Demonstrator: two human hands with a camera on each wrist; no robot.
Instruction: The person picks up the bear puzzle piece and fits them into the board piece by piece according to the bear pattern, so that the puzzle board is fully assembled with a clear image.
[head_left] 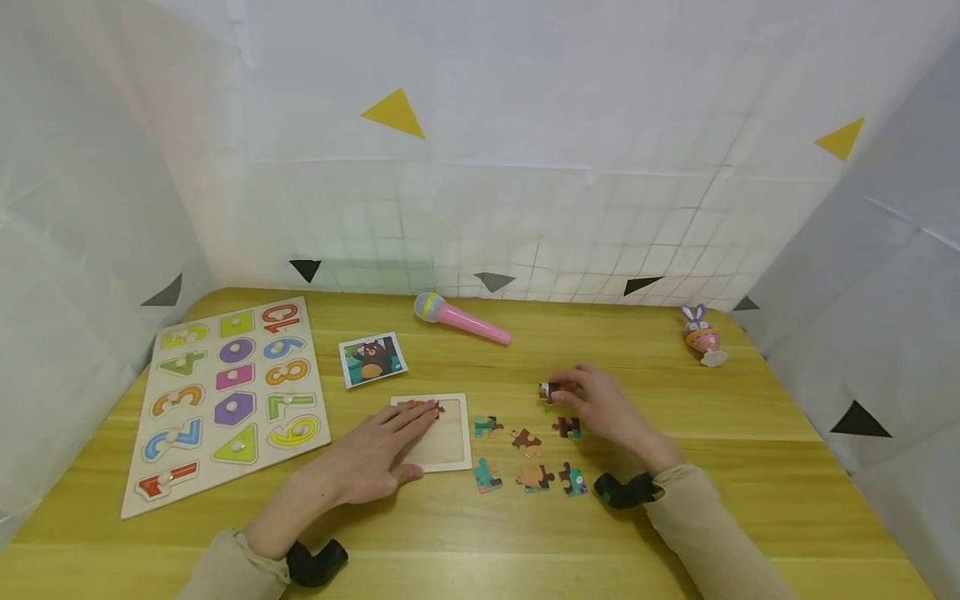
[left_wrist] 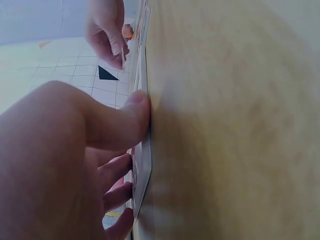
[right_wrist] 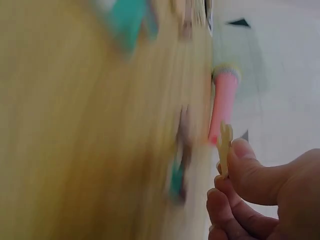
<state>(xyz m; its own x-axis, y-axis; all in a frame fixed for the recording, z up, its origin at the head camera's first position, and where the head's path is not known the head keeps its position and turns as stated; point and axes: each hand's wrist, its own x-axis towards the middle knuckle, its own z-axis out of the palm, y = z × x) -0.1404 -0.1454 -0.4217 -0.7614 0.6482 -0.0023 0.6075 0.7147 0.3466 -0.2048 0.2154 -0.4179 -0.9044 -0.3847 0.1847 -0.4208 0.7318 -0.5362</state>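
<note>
My left hand (head_left: 367, 458) lies flat over the left part of a shallow wooden puzzle tray (head_left: 467, 437), fingers straight and the thumb on the near rim. Brown-red puzzle pieces (head_left: 440, 409) show at the tray's upper edge, partly covered by the fingers. Right of the tray, my right hand (head_left: 600, 404) pinches a jigsaw piece (head_left: 546, 392) between thumb and fingers, held up off the table in the right wrist view. Several loose jigsaw pieces (head_left: 534, 477) lie in two rows between the tray and the right forearm.
A bear picture card (head_left: 372, 360) lies behind the tray. Farther back is a pink toy microphone (head_left: 468, 322). A wooden number board (head_left: 232, 379) covers the left side. A small bunny-eared toy (head_left: 703, 337) lies at the back right, near white curtain walls (head_left: 525, 108).
</note>
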